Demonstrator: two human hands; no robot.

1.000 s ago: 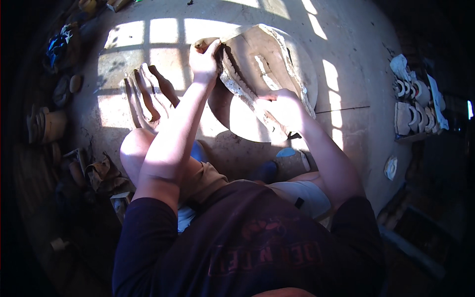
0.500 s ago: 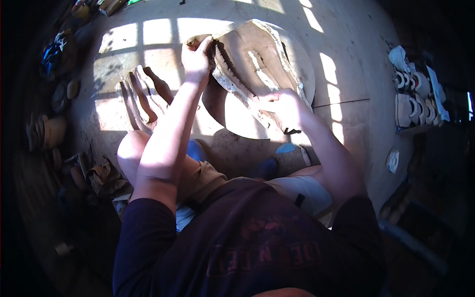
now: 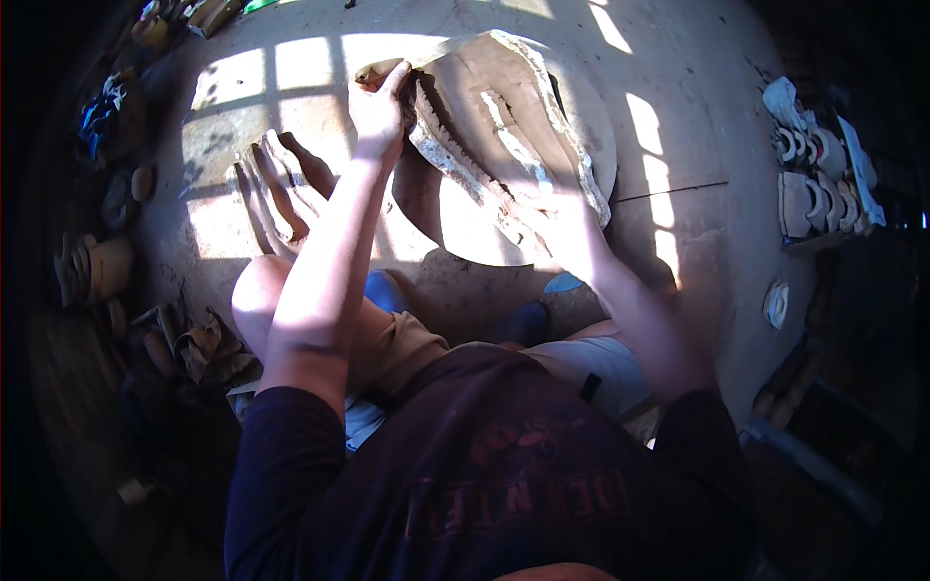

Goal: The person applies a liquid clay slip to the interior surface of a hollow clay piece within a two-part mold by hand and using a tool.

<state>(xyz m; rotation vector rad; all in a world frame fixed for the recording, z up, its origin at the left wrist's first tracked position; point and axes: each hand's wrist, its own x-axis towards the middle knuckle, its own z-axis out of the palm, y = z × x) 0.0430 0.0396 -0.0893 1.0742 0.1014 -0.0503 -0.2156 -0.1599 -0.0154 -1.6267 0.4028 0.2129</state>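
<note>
While a pale, round board [image 3: 475, 228] lies below your left hand [image 3: 378, 111] and right hand [image 3: 567, 228], a brown, rough-edged, clay-like slab [image 3: 528, 121] spans between. Wavy, brown, clay-like strips [image 3: 279, 198] lie farther left. Your left pinches the slab's edge; your right's grip is unclear. Uneven pressure could crack it.

Window-shaped patches of sunlight [image 3: 305, 64] fall across the floor [image 3: 699, 232]. At the right, a crumpled pale cloth [image 3: 785, 102] lies by rows of curved pieces [image 3: 820, 206]. Toward the left edge are a blue bundle [image 3: 97, 123], a rounded lump [image 3: 142, 182] and a crumpled brown sheet [image 3: 205, 351].
</note>
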